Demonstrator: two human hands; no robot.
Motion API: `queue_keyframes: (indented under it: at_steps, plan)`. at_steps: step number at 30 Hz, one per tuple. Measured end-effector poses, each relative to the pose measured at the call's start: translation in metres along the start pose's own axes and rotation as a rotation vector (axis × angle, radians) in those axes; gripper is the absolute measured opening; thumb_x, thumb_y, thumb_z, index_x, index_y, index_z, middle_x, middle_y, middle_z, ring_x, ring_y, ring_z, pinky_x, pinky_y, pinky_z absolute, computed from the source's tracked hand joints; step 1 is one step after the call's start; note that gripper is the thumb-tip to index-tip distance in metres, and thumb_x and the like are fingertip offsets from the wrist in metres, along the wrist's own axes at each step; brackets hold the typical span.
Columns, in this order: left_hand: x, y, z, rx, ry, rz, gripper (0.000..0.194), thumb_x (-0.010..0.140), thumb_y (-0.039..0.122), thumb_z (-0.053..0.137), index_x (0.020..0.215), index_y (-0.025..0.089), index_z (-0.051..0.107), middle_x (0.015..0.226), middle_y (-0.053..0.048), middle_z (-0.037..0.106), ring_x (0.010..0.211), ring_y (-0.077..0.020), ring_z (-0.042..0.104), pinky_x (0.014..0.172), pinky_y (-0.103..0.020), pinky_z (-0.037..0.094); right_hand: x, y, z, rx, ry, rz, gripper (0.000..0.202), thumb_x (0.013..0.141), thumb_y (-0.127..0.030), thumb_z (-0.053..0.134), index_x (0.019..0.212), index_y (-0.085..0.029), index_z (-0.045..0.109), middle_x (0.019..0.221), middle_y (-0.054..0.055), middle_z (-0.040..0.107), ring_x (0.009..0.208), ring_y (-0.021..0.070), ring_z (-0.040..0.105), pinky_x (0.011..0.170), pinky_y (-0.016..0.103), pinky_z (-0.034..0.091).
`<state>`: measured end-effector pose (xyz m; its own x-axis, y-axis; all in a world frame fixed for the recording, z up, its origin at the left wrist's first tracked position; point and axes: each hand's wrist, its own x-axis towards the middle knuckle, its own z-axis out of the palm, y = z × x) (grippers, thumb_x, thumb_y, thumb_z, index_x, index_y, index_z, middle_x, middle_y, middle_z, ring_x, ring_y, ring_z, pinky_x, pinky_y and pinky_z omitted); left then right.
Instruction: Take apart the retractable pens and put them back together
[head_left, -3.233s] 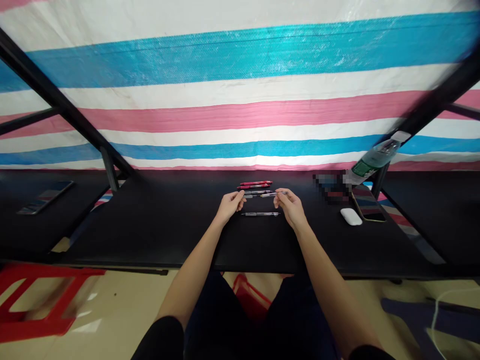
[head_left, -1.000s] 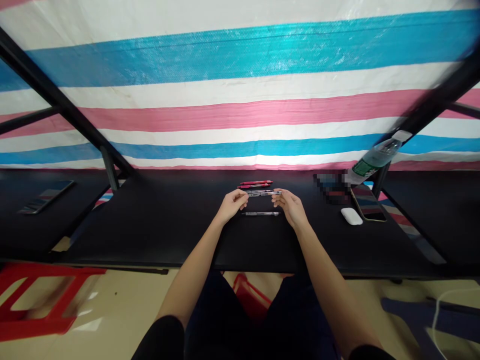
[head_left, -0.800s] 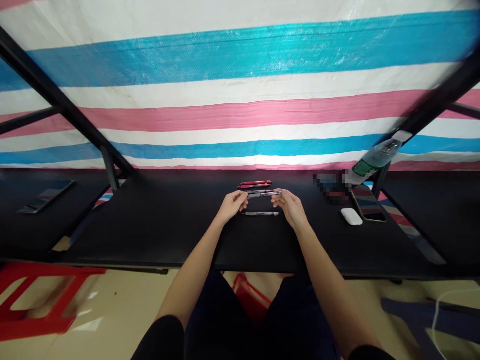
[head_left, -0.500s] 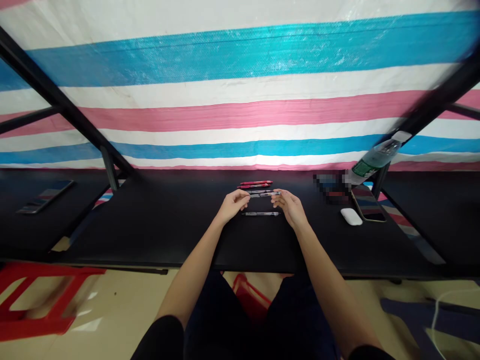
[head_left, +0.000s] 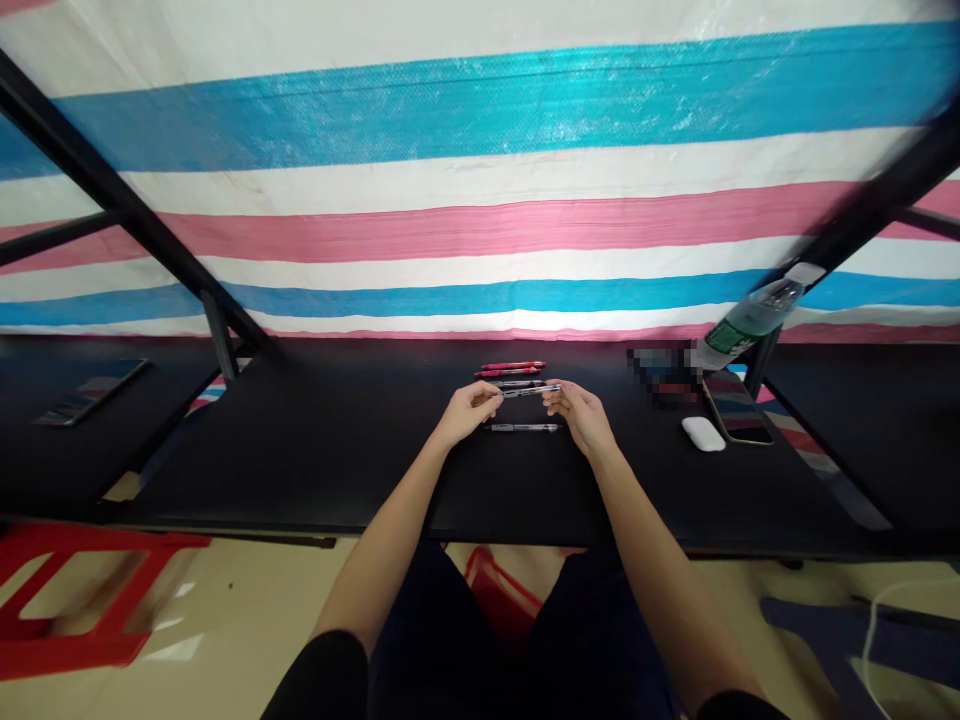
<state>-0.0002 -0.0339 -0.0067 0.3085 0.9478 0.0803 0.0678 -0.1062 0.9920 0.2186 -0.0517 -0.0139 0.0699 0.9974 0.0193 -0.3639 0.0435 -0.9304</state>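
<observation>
A clear-barrelled pen (head_left: 529,391) lies crosswise between my two hands. My left hand (head_left: 469,408) pinches its left end, and my right hand (head_left: 579,412) grips its right end. Just behind it another dark pen (head_left: 516,383) rests on the black table, partly covered by my fingers. Farther back are two red pens (head_left: 513,366), side by side. Nearer to me, a clear pen with a grey grip (head_left: 523,428) lies flat below my hands.
On the right of the black table (head_left: 337,450) are a white earbud case (head_left: 703,434), a phone (head_left: 737,408) and a tilted water bottle (head_left: 754,318). Another phone (head_left: 94,392) lies far left. Red stools (head_left: 112,600) stand below. Striped sheeting (head_left: 480,235) hangs behind.
The held pen has shifted very slightly toward me, and my left fingers have moved a little along its end. The other pens have not moved.
</observation>
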Motion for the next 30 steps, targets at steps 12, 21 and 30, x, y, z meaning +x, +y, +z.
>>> queue_keyframes:
  at_steps: [12,21,30]
  plan:
    - [-0.003,0.005,-0.001,0.051,-0.010,-0.039,0.034,0.079,0.047,0.064,0.080,0.013,0.065,0.062,0.000,0.057,0.050,-0.0081,0.047,0.051,-0.022,0.038,-0.001,-0.001,0.001,-0.025,-0.005,-0.010,0.035,0.074,-0.051,0.071,0.089,-0.020,0.073,0.076,0.005,0.071,0.067,0.0155,0.064,0.058,0.028,0.051]
    - [-0.005,0.010,0.000,0.086,-0.035,-0.002,0.031,0.077,0.045,0.067,0.080,0.014,0.064,0.061,0.001,0.055,0.052,-0.0086,0.047,0.053,-0.023,0.038,-0.002,-0.001,0.001,0.004,-0.026,0.022,0.036,0.076,-0.051,0.070,0.094,-0.020,0.070,0.078,0.004,0.070,0.070,0.0160,0.064,0.060,0.027,0.052]
    - [-0.003,0.010,0.003,0.031,-0.015,0.004,0.035,0.080,0.049,0.063,0.087,0.015,0.063,0.067,-0.001,0.058,0.053,-0.0087,0.049,0.051,-0.022,0.039,0.003,0.001,-0.002,0.168,-0.056,0.060,0.026,0.076,-0.047,0.070,0.084,-0.023,0.065,0.087,0.004,0.069,0.092,0.0209,0.067,0.086,0.037,0.053]
